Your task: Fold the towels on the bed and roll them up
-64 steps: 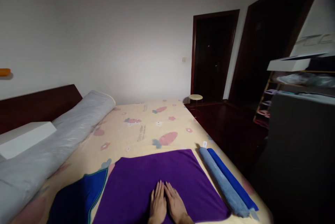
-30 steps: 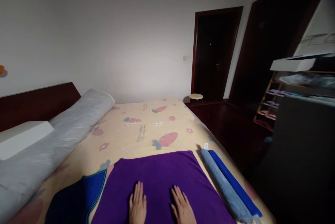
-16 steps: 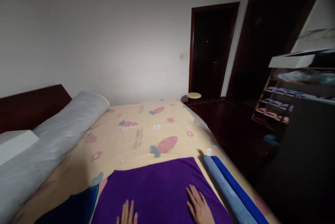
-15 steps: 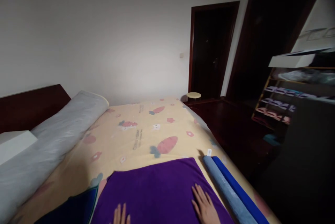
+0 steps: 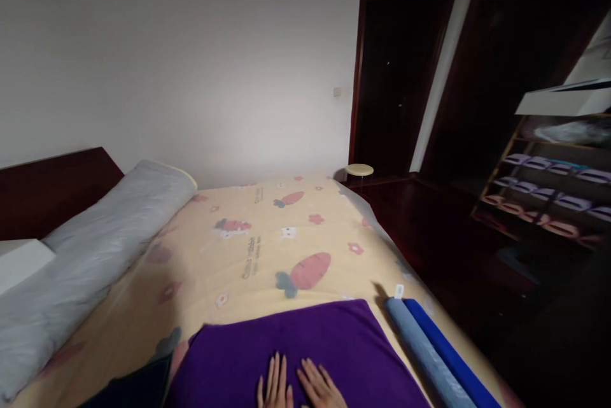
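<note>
A purple cloth [image 5: 229,363] lies spread on the bed near me, with its far edge running across the sheet. My left hand [image 5: 275,386] rests palm down on the cloth, fingers stretched out. Close beside it on the right, my right hand [image 5: 321,386] also lies flat on the purple fabric, its fingers pointing up and to the left. A narrow gap separates the two hands. To the right of the cloth are a grey-blue rolled cloth [image 5: 424,347] with a white tag and a bright blue roll [image 5: 449,347]. A dark folded cloth [image 5: 131,389] lies to the left.
The bed's yellow carrot-print sheet [image 5: 267,236] stretches to the wall. A long grey pillow [image 5: 114,217] and a white box [image 5: 23,261] lie left, by the dark headboard [image 5: 57,188]. A round stool [image 5: 359,170] and a shoe rack [image 5: 539,191] stand beyond the bed's right side.
Both hands have come together on the purple cloth: the left moved right and the right moved left. The camera view has shifted slightly, and the cloth stays spread out.
</note>
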Demonstrator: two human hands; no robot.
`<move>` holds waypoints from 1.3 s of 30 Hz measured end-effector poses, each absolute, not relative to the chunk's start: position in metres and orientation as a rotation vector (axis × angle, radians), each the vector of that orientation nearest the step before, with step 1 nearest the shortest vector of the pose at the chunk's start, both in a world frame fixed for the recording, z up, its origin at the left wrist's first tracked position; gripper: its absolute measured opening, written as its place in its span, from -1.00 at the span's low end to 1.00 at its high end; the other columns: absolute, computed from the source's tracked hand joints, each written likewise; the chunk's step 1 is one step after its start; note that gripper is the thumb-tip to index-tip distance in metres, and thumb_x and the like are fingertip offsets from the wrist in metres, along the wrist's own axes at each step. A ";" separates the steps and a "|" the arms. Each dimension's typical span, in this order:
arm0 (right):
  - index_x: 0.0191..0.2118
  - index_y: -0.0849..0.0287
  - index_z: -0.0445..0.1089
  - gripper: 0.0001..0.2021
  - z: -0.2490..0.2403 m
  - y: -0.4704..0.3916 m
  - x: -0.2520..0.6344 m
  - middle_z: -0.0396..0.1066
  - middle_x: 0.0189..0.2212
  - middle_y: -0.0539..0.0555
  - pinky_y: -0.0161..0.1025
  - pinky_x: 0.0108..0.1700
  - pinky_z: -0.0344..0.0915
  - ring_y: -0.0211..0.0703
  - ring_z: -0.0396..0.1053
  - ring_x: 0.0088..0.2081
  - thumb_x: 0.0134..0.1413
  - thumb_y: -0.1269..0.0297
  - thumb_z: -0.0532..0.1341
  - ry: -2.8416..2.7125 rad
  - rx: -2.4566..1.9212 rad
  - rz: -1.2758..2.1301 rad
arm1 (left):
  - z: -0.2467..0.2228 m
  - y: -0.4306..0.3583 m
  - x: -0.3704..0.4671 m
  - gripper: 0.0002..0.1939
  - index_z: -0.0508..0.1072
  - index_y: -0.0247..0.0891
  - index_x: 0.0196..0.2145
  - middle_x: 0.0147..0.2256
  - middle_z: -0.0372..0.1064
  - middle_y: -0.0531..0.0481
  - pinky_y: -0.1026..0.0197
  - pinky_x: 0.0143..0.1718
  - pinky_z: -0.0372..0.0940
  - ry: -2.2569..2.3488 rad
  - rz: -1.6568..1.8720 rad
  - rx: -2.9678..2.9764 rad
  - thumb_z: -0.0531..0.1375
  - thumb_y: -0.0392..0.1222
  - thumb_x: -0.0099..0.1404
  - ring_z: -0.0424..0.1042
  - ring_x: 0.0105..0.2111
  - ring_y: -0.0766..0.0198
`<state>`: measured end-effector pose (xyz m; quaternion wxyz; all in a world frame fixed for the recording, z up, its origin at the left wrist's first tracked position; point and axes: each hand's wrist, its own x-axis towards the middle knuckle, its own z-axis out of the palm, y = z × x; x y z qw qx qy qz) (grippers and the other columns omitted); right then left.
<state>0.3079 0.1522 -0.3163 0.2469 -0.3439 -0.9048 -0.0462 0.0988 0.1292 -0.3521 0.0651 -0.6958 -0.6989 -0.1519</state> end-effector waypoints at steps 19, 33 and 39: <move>0.34 0.21 0.01 -0.32 -0.312 0.252 0.447 -0.04 0.35 0.09 0.01 0.35 -0.16 -0.05 -0.11 0.36 0.27 -0.13 -0.12 -2.113 -1.923 -0.106 | -0.297 0.177 -0.056 -0.43 0.12 -0.16 0.29 0.30 0.11 -0.17 -0.14 0.19 0.15 -2.460 -0.106 -1.442 -0.16 -0.01 0.38 0.08 0.29 0.07; 0.38 0.00 -0.15 -0.40 -0.316 0.171 0.262 -0.04 0.35 0.07 0.07 0.26 0.08 0.01 0.01 0.32 0.32 -0.04 -0.08 -2.144 -1.596 -0.031 | -0.278 0.178 -0.036 -0.40 0.07 -0.15 0.30 0.34 0.00 -0.09 -0.09 0.28 -0.03 -2.577 0.010 -1.359 -0.25 0.00 0.38 0.01 0.32 0.16; 0.39 -0.02 -0.34 -0.36 -0.325 0.157 0.240 -0.02 0.34 0.09 0.12 0.22 0.10 0.09 0.09 0.29 0.32 0.05 -0.06 -2.144 -1.535 -0.001 | -0.272 0.180 -0.035 -0.42 0.11 -0.19 0.29 0.33 0.02 -0.14 -0.13 0.24 0.02 -2.602 -0.050 -1.387 -0.25 -0.04 0.40 0.01 0.32 0.15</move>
